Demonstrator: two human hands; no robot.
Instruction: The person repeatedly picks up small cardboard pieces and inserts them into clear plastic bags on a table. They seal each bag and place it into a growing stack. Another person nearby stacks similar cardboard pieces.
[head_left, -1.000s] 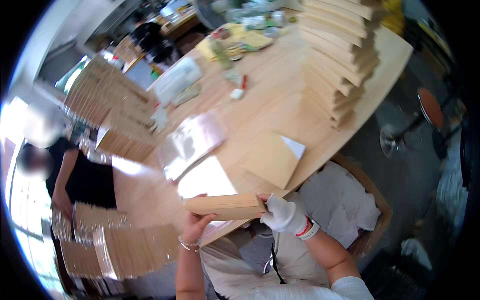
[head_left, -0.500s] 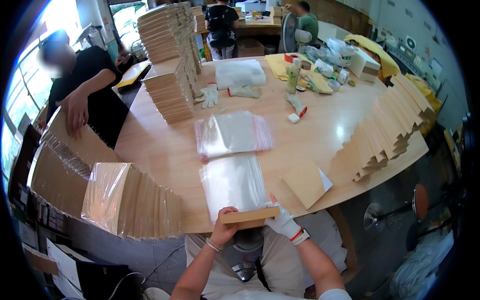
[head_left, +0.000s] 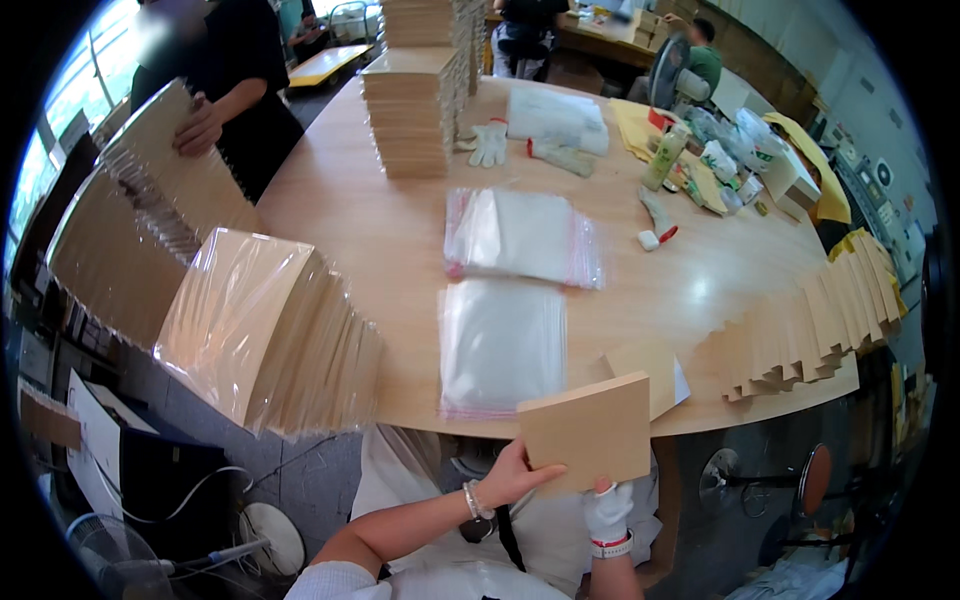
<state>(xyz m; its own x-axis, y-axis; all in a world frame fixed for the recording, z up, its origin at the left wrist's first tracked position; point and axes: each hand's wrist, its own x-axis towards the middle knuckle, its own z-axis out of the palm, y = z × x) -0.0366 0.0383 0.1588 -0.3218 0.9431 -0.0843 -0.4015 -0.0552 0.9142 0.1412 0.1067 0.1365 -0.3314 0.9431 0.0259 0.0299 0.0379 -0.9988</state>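
A flat, rectangular kraft-brown notebook (head_left: pixel 588 428) is tilted up over the table's front edge, its plain cover towards me. My bare left hand (head_left: pixel 512 474) grips its lower left corner, thumb on the cover and the other fingers hidden behind. At the bottom edge my right hand (head_left: pixel 608 508), in a white glove with a bare thumb tip showing, also holds it. Just beyond lies a stack of clear plastic bags (head_left: pixel 503 345). Partly behind the notebook, a loose brown cover (head_left: pixel 655 372) with a white sheet rests on the table.
Film-wrapped notebooks (head_left: pixel 240 310) stand in a row at the left, beside a co-worker's hand (head_left: pixel 197 126). A tall wrapped stack (head_left: pixel 410 110) rises behind. More bags (head_left: pixel 520 235) lie mid-table. Unwrapped notebooks (head_left: pixel 815 325) line the right edge. Gloves (head_left: pixel 490 143) and a bottle (head_left: pixel 665 157) are farther back.
Both hands have moved right and turned the notebook from edge-on to cover facing me. My view has shifted. The co-worker's hand now rests on the wrapped row at another spot.
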